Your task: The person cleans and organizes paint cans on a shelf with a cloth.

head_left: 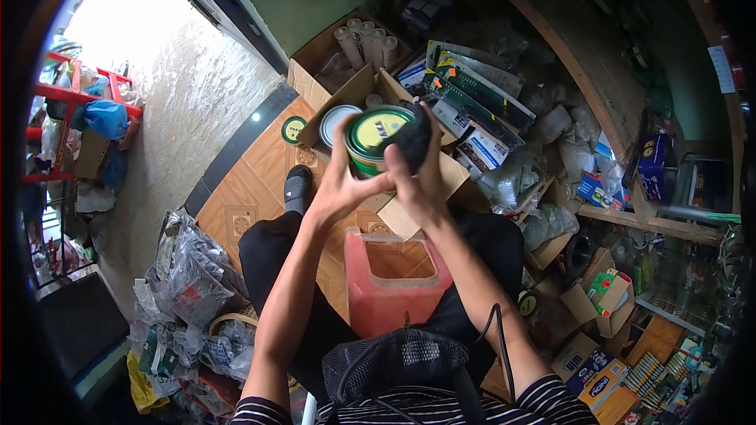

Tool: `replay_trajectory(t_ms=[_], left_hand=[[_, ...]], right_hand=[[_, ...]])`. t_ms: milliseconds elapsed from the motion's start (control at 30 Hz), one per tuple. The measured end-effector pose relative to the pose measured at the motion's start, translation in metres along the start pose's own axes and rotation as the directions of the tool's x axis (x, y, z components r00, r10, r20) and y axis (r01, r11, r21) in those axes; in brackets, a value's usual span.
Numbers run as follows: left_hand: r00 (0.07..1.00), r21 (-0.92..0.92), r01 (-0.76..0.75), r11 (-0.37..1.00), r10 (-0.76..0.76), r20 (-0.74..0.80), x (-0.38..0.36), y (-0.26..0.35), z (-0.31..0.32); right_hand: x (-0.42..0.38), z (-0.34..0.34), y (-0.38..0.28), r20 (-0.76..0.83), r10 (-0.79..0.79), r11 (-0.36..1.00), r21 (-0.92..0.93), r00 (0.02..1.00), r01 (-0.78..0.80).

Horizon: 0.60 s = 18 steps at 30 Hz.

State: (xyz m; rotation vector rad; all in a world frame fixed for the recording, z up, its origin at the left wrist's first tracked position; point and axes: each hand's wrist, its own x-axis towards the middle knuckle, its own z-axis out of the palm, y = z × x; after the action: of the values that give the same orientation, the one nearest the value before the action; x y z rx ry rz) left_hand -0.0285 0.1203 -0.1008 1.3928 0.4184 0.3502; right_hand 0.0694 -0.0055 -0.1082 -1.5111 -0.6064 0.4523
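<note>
A green can with a yellow-and-green lid (pixel 378 127) is raised in front of me, above an open cardboard box. My left hand (pixel 344 182) is closed around its near left side. My right hand (pixel 417 185) is closed on a black cloth (pixel 411 142), which it presses against the can's right side and lid. Beside the held can, a can with a silvery top (pixel 337 124) stands in the cardboard box (pixel 451 177). A round green-and-yellow lid or can (pixel 294 131) rests on the tiled floor to the left.
Between my legs is a red plastic container (pixel 366 279) with a cut-out opening. White tubes (pixel 366 43) stand in a box at the back. Packaged goods (pixel 488 145) and plastic bags crowd the right; bagged items (pixel 185 275) are heaped at left. A doorway opens at upper left.
</note>
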Motion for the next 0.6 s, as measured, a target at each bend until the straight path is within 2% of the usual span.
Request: replay_trajectory(t_ms=[67, 133, 200, 233, 333, 367, 400, 467, 500, 533, 600], left_hand=[[0.996, -0.136, 0.065, 0.989, -0.056, 0.066, -0.004, 0.004, 0.001], [0.988, -0.062, 0.013, 0.998, -0.003, 0.154, -0.003, -0.001, -0.001], [0.996, -0.185, 0.052, 0.981, -0.039, 0.078, -0.006, -0.002, 0.006], [0.997, -0.230, 0.063, 0.971, -0.053, 0.049, -0.006, 0.003, 0.010], [0.995, -0.263, 0.076, 0.962, -0.091, -0.045, 0.002, 0.000, 0.009], [0.989, -0.253, 0.029, 0.967, -0.063, -0.131, 0.004, -0.003, 0.010], [0.974, -0.154, 0.000, 0.988, -0.035, -0.225, 0.007, -0.013, 0.011], [0.957, -0.039, -0.030, 0.999, 0.018, -0.291, 0.012, -0.027, 0.005], [0.975, -0.060, 0.038, 0.998, -0.050, -0.217, 0.010, -0.035, -0.005], [0.987, -0.493, 0.043, 0.869, -0.113, -0.115, 0.007, -0.023, 0.002], [0.996, -0.622, 0.061, 0.781, -0.086, -0.010, 0.005, -0.012, -0.001]], right_hand=[[0.014, -0.022, -0.026, 0.153, 0.169, 0.946, 0.252, 0.974, -0.204], [0.014, -0.028, -0.017, 0.255, 0.310, 0.801, 0.449, 0.916, -0.396], [0.012, -0.023, -0.009, 0.188, 0.364, 0.793, 0.452, 0.912, -0.410], [0.014, -0.024, -0.007, 0.219, 0.372, 0.810, 0.397, 0.902, -0.431], [0.010, -0.016, -0.009, 0.153, 0.262, 0.941, 0.177, 0.953, -0.287], [0.008, -0.011, -0.012, 0.152, 0.186, 0.979, 0.061, 0.971, -0.197], [0.005, -0.006, -0.015, 0.157, 0.108, 0.994, -0.052, 0.982, -0.101], [-0.001, 0.005, -0.005, 0.088, 0.011, 0.938, -0.346, 0.996, 0.020], [0.001, 0.004, -0.003, 0.091, -0.066, 0.892, -0.440, 0.994, 0.100], [0.007, -0.001, -0.004, 0.084, -0.107, 0.908, -0.397, 0.991, 0.131], [0.019, -0.012, -0.008, 0.094, -0.070, 0.993, -0.091, 0.993, 0.079]])
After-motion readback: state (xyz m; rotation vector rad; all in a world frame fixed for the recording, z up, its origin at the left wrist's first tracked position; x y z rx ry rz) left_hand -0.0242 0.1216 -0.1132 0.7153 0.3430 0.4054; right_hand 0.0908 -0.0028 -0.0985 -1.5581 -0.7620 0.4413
